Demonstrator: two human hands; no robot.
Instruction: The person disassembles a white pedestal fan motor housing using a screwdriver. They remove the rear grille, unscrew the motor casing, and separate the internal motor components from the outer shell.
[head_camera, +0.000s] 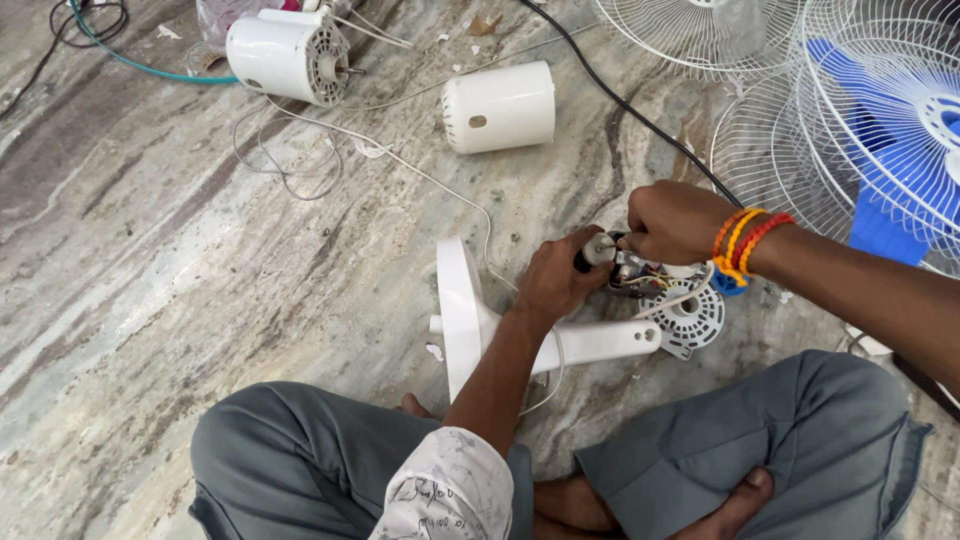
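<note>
Both hands, left (553, 280) and right (672, 222), grip one wired fan motor (690, 310) near two white motor housings (498, 106).

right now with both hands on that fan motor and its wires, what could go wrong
1. The left hand and right hand crowd the bare coloured wires at the motor; a tug might loosen a joint.
2. The fan stand lies on its side on the stone floor and may roll or shift.
3. The thin white cable and black cable trail close by and could snag a wrist.
</note>
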